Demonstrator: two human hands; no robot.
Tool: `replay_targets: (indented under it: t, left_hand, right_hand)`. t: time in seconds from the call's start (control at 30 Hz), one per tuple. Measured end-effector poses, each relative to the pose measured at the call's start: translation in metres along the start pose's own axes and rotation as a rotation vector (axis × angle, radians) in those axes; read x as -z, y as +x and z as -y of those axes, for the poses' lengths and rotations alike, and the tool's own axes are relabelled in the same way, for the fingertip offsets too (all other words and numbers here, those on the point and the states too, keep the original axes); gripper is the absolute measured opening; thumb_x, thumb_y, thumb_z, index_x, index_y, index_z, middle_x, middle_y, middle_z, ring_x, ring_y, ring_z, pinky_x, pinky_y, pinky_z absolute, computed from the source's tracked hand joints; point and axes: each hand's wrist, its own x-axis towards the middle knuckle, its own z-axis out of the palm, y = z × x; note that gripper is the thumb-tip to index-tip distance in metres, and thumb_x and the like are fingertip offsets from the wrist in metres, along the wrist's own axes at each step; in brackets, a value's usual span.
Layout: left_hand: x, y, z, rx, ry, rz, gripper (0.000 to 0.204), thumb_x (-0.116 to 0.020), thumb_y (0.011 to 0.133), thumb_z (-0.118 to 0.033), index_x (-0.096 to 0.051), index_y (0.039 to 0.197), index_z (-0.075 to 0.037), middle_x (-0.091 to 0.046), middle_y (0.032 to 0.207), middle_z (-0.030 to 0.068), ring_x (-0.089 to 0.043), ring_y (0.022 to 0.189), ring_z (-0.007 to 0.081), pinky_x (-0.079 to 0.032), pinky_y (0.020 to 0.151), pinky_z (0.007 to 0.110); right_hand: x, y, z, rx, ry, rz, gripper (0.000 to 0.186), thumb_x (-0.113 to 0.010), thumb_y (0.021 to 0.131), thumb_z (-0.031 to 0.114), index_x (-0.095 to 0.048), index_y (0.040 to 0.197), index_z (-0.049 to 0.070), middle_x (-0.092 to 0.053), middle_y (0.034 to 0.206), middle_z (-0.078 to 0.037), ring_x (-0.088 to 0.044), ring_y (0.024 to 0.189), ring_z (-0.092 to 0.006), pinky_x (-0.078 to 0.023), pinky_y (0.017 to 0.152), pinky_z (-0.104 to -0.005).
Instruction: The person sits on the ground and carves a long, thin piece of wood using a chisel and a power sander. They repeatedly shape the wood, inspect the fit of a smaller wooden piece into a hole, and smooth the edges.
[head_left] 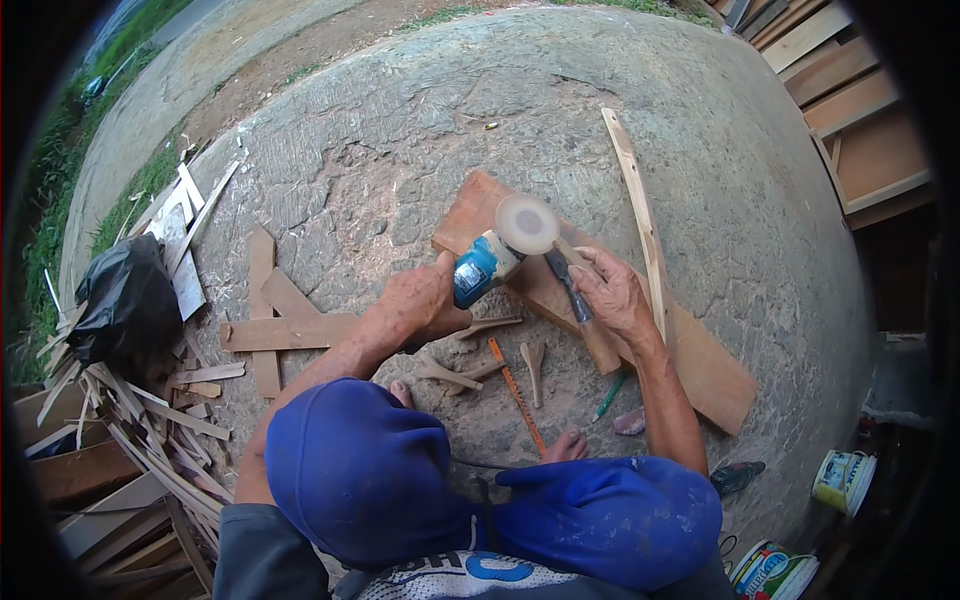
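Observation:
My left hand [425, 297] is closed around a blue angle grinder [476, 270] fitted with a round sanding disc [527, 224]. My right hand [610, 293] pinches a small wooden piece [571, 254], whose far end meets the disc's right edge. Beneath both lies a thick brown plank [700, 372], set diagonally on the ground. A chisel [598, 343] with a dark blade and wooden handle rests across the plank's near edge. Between my feet and the plank are forked wooden pieces [534, 372], an orange saw blade or ruler-like strip [517, 397] and a green pencil [609, 396].
Crossed boards [290, 332] lie at left, beside a black plastic bag [122, 298] and a heap of wood offcuts [150, 440]. A long narrow batten [637, 190] reaches across the plank. Paint buckets [843, 482] stand at lower right; stacked wooden panels [850, 105] are at upper right.

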Motion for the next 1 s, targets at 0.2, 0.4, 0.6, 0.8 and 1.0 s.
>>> replay_targets:
  t: [0.2,0.4,0.6,0.8,1.0]
  left_hand:
    - [-0.003,0.001,0.002,-0.016,-0.004,-0.022,0.068,-0.074,0.077,-0.035,-0.047,0.125,0.005,-0.07,0.1,0.0296,-0.069,0.096,0.046,-0.055,0.087,0.051]
    - [-0.003,0.001,0.002,-0.002,-0.004,-0.026,0.068,-0.074,0.077,-0.034,-0.047,0.125,0.004,-0.07,0.098,0.0295,-0.07,0.096,0.0456,-0.055,0.086,0.051]
    - [-0.004,0.001,0.003,-0.001,-0.011,-0.026,0.068,-0.074,0.076,-0.033,-0.047,0.126,0.004,-0.07,0.1,0.0292,-0.07,0.096,0.0452,-0.055,0.087,0.051]
    - [-0.001,-0.003,-0.002,-0.008,-0.007,-0.056,0.056,-0.072,0.077,-0.027,-0.051,0.119,0.003,-0.071,0.097,0.0282,-0.071,0.093,0.0447,-0.056,0.084,0.052]
    - [-0.001,-0.002,-0.001,-0.008,-0.016,-0.048,0.06,-0.073,0.077,-0.029,-0.049,0.122,0.004,-0.071,0.097,0.0288,-0.07,0.094,0.0456,-0.055,0.085,0.052]
  right_hand:
    - [0.0,0.002,-0.004,0.035,0.007,-0.026,0.037,-0.069,0.101,0.027,-0.067,0.127,0.002,-0.072,0.104,-0.006,-0.064,0.094,-0.0105,-0.052,0.083,-0.029]
    - [-0.001,0.004,-0.008,0.025,0.014,-0.031,0.035,-0.07,0.1,0.027,-0.069,0.125,0.002,-0.072,0.101,-0.005,-0.064,0.093,-0.0106,-0.052,0.082,-0.0291]
    - [-0.001,0.005,-0.012,-0.011,0.034,-0.032,0.035,-0.068,0.101,0.027,-0.07,0.126,0.003,-0.071,0.099,-0.004,-0.063,0.09,-0.0104,-0.051,0.08,-0.0291]
    - [-0.002,0.006,-0.011,-0.03,0.057,-0.03,0.036,-0.068,0.101,0.028,-0.07,0.127,0.003,-0.068,0.093,-0.001,-0.06,0.084,-0.0079,-0.05,0.075,-0.027]
    - [-0.001,0.005,-0.007,-0.054,0.047,-0.019,0.035,-0.067,0.102,0.028,-0.069,0.129,0.004,-0.063,0.084,0.003,-0.056,0.074,-0.0062,-0.049,0.066,-0.0264]
